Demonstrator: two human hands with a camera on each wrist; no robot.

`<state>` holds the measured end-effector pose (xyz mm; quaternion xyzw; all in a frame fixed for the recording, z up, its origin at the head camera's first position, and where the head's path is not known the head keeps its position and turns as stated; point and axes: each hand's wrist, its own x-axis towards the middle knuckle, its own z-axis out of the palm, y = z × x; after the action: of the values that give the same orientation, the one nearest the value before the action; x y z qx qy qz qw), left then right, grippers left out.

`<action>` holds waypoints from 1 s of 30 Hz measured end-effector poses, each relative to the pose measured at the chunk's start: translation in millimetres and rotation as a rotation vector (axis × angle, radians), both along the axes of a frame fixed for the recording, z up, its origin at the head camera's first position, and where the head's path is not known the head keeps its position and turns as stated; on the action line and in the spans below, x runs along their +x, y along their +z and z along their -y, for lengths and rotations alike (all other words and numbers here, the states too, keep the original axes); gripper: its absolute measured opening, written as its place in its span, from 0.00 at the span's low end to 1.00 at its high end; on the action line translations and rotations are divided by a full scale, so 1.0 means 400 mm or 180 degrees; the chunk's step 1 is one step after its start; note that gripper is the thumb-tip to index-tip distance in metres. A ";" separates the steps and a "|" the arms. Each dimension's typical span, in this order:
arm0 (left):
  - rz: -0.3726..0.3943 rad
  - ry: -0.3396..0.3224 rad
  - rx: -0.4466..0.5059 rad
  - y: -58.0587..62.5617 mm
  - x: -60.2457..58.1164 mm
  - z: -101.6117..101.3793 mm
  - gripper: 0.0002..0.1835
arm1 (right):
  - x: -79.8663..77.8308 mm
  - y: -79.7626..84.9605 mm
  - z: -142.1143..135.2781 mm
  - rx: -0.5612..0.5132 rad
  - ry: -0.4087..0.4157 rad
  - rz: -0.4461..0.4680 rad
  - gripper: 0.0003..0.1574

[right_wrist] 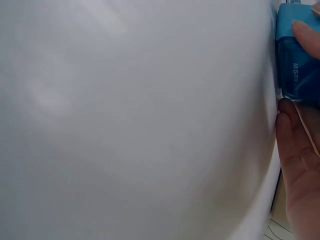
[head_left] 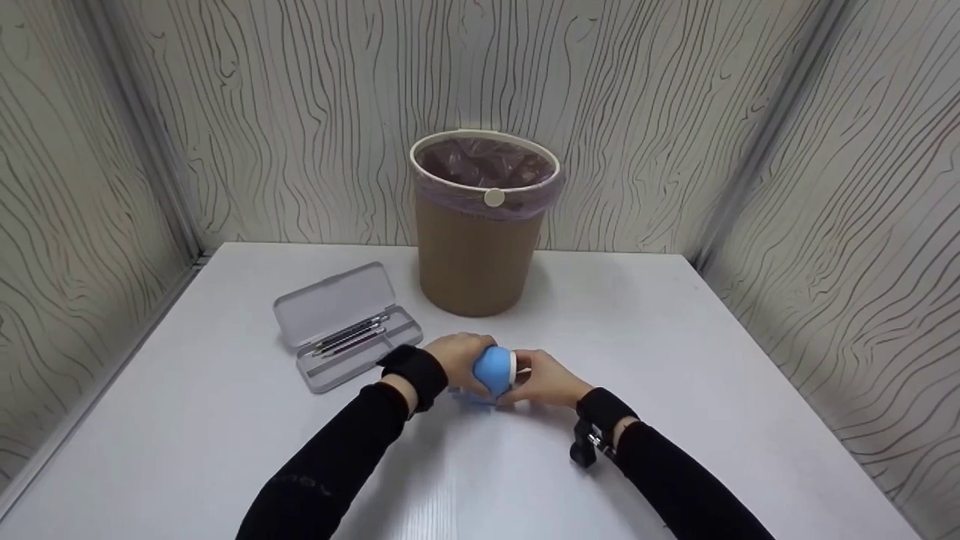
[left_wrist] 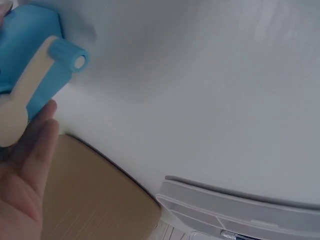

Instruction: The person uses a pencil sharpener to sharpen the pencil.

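A blue crank pencil sharpener (head_left: 493, 369) is held between both hands, low over the white table in the head view. My left hand (head_left: 459, 361) grips its left side, and my right hand (head_left: 551, 381) holds the opposite side by a pale rim. In the left wrist view the cream crank arm (left_wrist: 31, 75) with its blue knob (left_wrist: 68, 55) stands out from the sharpener, beside the left fingers (left_wrist: 42, 150). The right wrist view shows a translucent dark blue section (right_wrist: 300, 72) with lettering, between the right thumb and fingers. Some of the sharpener is hidden by the hands.
Behind the hands stands a brown trash bin (head_left: 476, 255) lined with a purple bag. An open grey pencil case (head_left: 330, 304) lies to the left, with several pencils (head_left: 352, 335) inside. Patterned panels (head_left: 315, 112) enclose the white table (head_left: 645, 330) at the back and sides.
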<state>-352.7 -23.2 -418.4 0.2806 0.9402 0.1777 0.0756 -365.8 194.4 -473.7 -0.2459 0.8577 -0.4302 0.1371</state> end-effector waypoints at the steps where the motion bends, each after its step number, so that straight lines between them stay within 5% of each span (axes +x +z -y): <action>1: -0.0024 0.0005 0.0003 0.002 -0.002 0.002 0.41 | 0.000 0.000 0.000 -0.0006 -0.0038 -0.0019 0.35; 7: -0.0190 0.0245 0.0088 0.010 -0.031 0.052 0.47 | -0.011 0.007 -0.032 0.0051 -0.0661 -0.0136 0.37; 18: -0.0754 0.1065 -0.0132 -0.007 -0.079 0.200 0.43 | -0.054 0.003 -0.187 0.0082 -0.1976 -0.0139 0.44; 30: -0.0757 0.1533 -0.0247 -0.002 -0.101 0.243 0.45 | -0.037 0.016 -0.259 0.0240 -0.2845 -0.0350 0.40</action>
<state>-393.1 -120.5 -419.1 0.0647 0.9882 0.1203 -0.0692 -380.6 298.1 -467.3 0.1313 0.9008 -0.4019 -0.0990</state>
